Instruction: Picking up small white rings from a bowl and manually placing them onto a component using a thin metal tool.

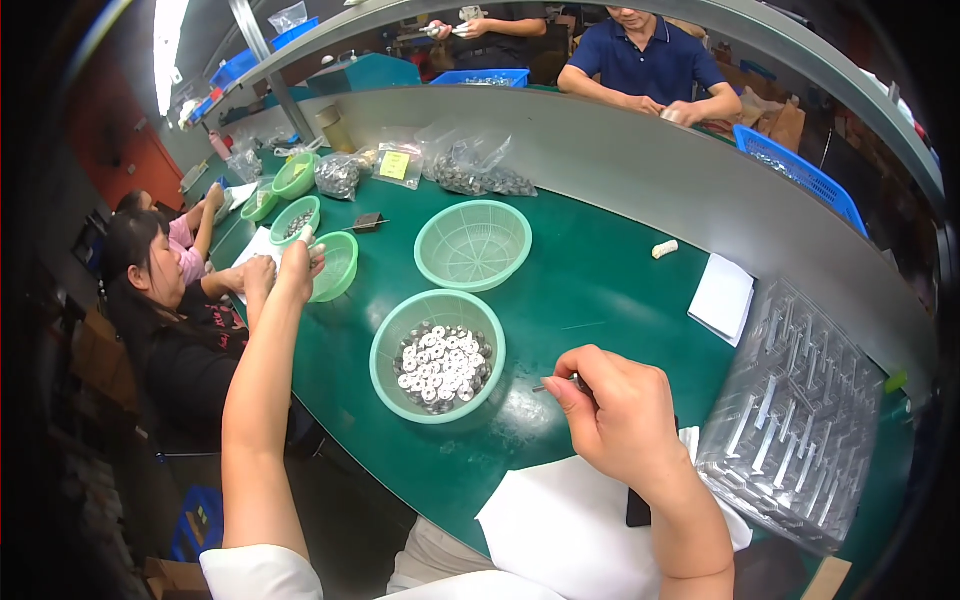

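Note:
My left hand is stretched far to the left, its fingers curled together at the near rim of a small green basket with small metal parts in it. What those fingers hold, if anything, is too small to make out. Beside the hand stands another green basket. My right hand is closed in a pinch above the green table, with a thin dark metal pin poking out from the fingertips. Left of it sits a green basket holding many round silver metal parts with centre holes.
An empty-looking green basket stands farther back. Stacked clear plastic trays, folded paper and a white cloth lie on the right. Bagged parts line the partition. A co-worker sits close on the left.

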Demonstrator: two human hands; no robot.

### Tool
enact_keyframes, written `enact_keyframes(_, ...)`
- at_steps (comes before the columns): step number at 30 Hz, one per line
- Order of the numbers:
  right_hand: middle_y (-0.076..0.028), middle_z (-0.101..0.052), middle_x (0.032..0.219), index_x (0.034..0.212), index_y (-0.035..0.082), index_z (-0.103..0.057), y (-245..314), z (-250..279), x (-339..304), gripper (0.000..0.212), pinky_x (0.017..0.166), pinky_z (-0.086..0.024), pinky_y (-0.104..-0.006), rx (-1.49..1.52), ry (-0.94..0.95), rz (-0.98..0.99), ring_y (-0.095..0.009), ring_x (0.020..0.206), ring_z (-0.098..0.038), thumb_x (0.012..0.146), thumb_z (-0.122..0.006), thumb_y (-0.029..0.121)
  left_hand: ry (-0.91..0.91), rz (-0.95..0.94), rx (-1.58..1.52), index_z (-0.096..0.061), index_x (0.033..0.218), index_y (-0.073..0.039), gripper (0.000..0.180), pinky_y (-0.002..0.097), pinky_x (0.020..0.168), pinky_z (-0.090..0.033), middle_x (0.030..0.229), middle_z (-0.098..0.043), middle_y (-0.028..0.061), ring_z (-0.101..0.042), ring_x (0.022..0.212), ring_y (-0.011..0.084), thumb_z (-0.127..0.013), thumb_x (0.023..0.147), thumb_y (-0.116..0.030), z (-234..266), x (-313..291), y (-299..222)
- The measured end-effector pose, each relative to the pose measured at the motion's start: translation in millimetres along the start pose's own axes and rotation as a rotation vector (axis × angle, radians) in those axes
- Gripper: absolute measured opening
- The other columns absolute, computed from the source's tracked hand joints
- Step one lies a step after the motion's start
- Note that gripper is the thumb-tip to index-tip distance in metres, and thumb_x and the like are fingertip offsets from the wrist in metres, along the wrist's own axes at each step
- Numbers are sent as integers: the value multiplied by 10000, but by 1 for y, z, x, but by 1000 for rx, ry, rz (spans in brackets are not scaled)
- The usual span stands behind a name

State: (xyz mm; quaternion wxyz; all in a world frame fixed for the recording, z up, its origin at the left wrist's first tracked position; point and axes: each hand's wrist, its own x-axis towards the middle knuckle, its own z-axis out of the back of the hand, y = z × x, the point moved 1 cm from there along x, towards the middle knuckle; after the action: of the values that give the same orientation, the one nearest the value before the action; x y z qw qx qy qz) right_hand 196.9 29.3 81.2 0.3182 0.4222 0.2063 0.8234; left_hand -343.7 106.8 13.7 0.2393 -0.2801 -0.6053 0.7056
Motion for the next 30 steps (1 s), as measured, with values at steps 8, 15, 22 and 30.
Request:
enact_keyframes(8, -68, -650, 693, 872, 69, -612, 0, 4, 0, 148, 484, -445, -362, -9, 25, -17, -262, 548, -609, 894, -747, 126, 229, -444, 911, -633, 1290, -26, 468, 419, 961, -514, 1162, -715, 190, -658, 1164, 329, -682, 956, -349, 9, -13, 27)
enact_keyframes(15, -95, -632, 675, 891, 26, -626, -3, 3, -2, 128, 479, -422, -317, 85, 40, -11, -208, 512, -574, 917, -734, 88, 287, -686, 1173, -683, 1173, 31, 373, 432, 888, -547, 1044, -723, 259, -701, 1023, 408, -753, 823, -74, 2, -64, 30)
enact_keyframes(22, -85, -586, 624, 888, 17, -609, -8, 1, -2, 160, 480, -403, -306, 143, 82, -69, -190, 495, -518, 936, -734, 104, 235, -991, 943, -669, 1187, 32, 392, 395, 861, -557, 1070, -721, 203, -710, 956, 338, -796, 862, -146, -36, -157, 7)
enact_keyframes(30, -125, -626, 696, 862, 5, -597, -5, 4, 0, 165, 503, -434, -335, 219, 94, -79, -236, 536, -572, 893, -746, 67, 814, -997, 887, -690, 1213, -60, 387, 426, 911, -530, 1102, -685, 142, -654, 1007, 375, -776, 837, -87, -108, -240, 11)
